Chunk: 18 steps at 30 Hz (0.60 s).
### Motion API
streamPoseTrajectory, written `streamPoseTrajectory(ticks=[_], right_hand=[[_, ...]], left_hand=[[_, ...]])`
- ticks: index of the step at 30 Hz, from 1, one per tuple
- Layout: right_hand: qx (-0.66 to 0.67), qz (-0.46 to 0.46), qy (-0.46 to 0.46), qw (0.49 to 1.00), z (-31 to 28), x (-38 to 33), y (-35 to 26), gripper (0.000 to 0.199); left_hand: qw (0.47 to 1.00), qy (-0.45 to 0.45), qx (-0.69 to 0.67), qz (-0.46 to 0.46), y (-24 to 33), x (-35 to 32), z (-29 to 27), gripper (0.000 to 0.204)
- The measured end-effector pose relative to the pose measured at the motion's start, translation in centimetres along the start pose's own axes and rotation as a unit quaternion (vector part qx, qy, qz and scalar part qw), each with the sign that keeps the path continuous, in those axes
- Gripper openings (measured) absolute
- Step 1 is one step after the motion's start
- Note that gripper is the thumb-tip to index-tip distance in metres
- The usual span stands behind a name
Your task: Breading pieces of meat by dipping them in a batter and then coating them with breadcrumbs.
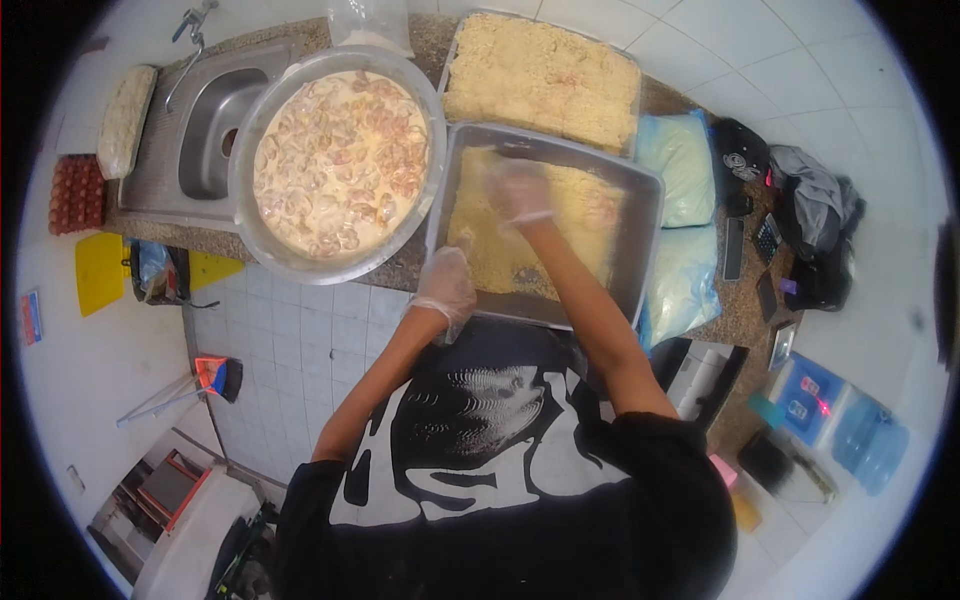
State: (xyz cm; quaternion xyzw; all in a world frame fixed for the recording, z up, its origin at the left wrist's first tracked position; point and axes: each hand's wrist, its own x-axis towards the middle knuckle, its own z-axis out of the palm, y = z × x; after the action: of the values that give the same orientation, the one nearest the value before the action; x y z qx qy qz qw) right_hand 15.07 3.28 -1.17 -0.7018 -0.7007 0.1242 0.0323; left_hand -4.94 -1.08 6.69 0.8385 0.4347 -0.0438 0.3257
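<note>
A deep grey metal tray [643, 225] stands on the counter in front of me, holding a layer of yellowish crumbs [590, 225]. My right hand [520, 192], in a clear plastic glove, is over the crumbs in the upper middle of the tray. Motion smears its fingers, so I cannot see whether they hold anything. At the tray's near left side, my gloved left hand [446, 280] is closed on the rim. Left of the tray stands a big round metal basin [246, 200] of raw meat pieces [340, 165] in a creamy liquid.
Behind the tray lies another tray full of crumb-covered pieces [540, 80]. Two filled plastic bags [676, 170] lie along the right side. The sink [213, 130] and stacked egg trays [77, 195] are at the left. A phone, a calculator [767, 240] and dark cloth items sit far right.
</note>
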Motion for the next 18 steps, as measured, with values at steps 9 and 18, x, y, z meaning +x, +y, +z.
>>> streamPoseTrajectory(ticks=[9,18], right_hand=[[0.046,-0.172,0.158,0.971,4.0,-1.1,-2.1,0.022],[0.073,0.057,0.006,0.996,2.2,-1.2,2.1,0.039]], left_hand=[[0.996,0.063,-0.058,-0.023,-1.3,-0.4,0.6,0.036],[0.986,0.137,-0.074,0.063,-1.5,-1.0,0.6,0.04]])
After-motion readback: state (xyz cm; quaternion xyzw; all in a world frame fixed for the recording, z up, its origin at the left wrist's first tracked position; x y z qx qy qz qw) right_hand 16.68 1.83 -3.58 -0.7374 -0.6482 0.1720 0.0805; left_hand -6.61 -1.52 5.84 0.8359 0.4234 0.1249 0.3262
